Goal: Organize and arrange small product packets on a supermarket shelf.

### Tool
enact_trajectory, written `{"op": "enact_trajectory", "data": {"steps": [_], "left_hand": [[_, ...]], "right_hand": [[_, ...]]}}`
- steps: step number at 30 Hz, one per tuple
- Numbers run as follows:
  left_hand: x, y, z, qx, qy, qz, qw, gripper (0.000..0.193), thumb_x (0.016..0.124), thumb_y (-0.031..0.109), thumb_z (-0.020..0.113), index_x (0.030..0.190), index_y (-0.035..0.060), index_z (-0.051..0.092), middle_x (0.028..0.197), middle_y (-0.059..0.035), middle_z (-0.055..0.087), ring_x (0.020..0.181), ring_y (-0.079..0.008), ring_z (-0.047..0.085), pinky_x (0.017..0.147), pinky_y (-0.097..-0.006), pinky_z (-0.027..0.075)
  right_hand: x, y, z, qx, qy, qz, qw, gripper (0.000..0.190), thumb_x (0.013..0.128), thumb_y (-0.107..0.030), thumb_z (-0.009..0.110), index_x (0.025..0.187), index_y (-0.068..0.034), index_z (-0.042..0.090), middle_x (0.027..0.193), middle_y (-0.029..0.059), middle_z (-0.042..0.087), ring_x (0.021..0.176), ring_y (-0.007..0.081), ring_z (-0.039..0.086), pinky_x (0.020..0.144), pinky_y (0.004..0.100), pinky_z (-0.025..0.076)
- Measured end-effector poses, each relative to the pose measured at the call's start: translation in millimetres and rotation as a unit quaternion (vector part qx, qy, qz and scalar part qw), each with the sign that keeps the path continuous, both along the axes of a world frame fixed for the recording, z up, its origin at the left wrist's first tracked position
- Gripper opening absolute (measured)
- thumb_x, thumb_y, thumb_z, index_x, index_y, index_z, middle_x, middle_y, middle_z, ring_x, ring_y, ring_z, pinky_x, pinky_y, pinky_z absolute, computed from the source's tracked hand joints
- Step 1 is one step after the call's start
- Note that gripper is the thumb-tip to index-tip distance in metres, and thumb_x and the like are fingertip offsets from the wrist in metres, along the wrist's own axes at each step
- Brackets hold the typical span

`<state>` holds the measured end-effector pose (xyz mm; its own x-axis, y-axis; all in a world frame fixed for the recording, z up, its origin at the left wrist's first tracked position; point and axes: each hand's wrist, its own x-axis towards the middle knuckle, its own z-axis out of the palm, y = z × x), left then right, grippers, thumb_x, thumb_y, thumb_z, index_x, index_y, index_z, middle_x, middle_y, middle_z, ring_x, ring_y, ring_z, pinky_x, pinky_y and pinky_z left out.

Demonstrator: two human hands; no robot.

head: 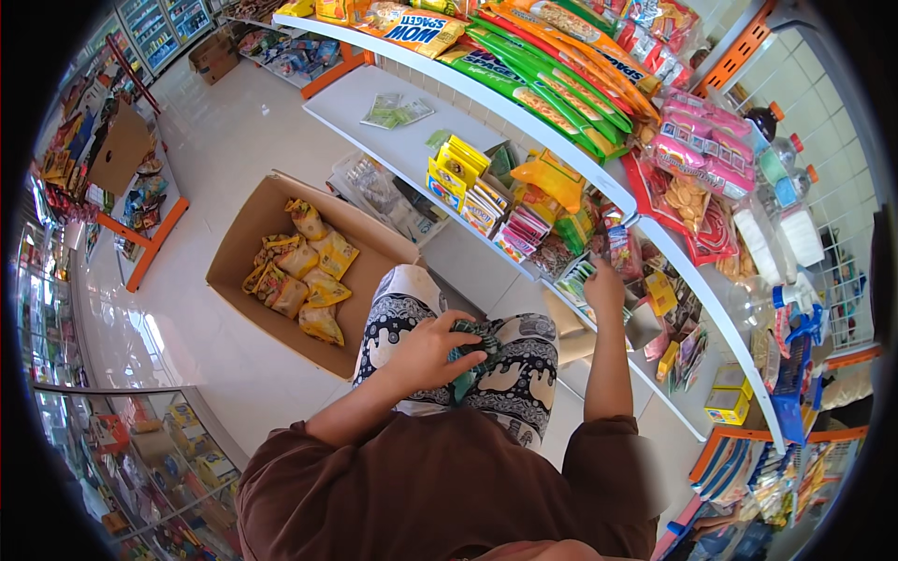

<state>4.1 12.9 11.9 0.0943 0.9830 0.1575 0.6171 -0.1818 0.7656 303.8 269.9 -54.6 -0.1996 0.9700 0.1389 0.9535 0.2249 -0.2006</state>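
Observation:
My left hand (445,350) rests over my lap, its fingers curled around a dark green patterned packet (471,335). Its lower end hangs between my thighs in patterned trousers. Over the lower shelf, my right hand (605,284) reaches in beside a row of green and white sachets (578,275). The fingertips are partly hidden, so whether they grip a sachet is unclear. Nearby on this shelf stand pink sachets (523,233), white drink sachets (484,209) and yellow sachet boxes (454,172). An orange-yellow bag (551,179) lies behind them.
An open cardboard box (242,231) holding several yellow packets (309,263) stands on the floor to my left. The upper shelf's white edge (533,116) overhangs the lower shelf (333,105). Spaghetti packs (533,84) lie on top. A glass display case (140,463) is at lower left.

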Motion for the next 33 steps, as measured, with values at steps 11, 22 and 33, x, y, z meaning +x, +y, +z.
{"op": "enact_trajectory", "data": {"steps": [11, 22, 33], "left_hand": [[5, 1, 11, -0.008, 0.002, -0.018, 1.000, 0.028, 0.088, 0.033, 0.073, 0.103, 0.0094, 0.076, 0.123, -0.0110, 0.061, 0.096, -0.0334, 0.064, 0.088, -0.0419, 0.051], [5, -1, 8, -0.010, -0.001, -0.020, 1.000, 0.027, 0.089, 0.033, 0.073, 0.102, 0.0097, 0.076, 0.123, -0.0106, 0.061, 0.094, -0.0323, 0.065, 0.087, -0.0416, 0.051], [8, -4, 8, 0.003, -0.001, -0.026, 1.000, 0.027, 0.088, 0.033, 0.073, 0.101, 0.0095, 0.077, 0.120, -0.0112, 0.063, 0.095, -0.0330, 0.066, 0.083, -0.0404, 0.054]], "right_hand": [[-12, 18, 20, -0.214, 0.011, 0.047, 0.976, 0.098, 0.058, -0.036, 0.092, 0.135, -0.006, 0.040, 0.122, 0.0272, 0.064, 0.111, 0.0415, 0.064, 0.095, 0.0455, 0.049], [1, -7, 2, -0.046, 0.156, 0.079, 0.983, 0.057, 0.073, -0.020, 0.081, 0.120, -0.009, 0.050, 0.104, 0.0200, 0.070, 0.097, 0.0403, 0.068, 0.084, 0.0471, 0.052], [12, 5, -12, -0.073, 0.130, 0.091, 0.985, 0.029, 0.083, -0.013, 0.065, 0.111, -0.006, 0.069, 0.104, 0.0206, 0.071, 0.099, 0.0367, 0.067, 0.087, 0.0441, 0.053]]}}
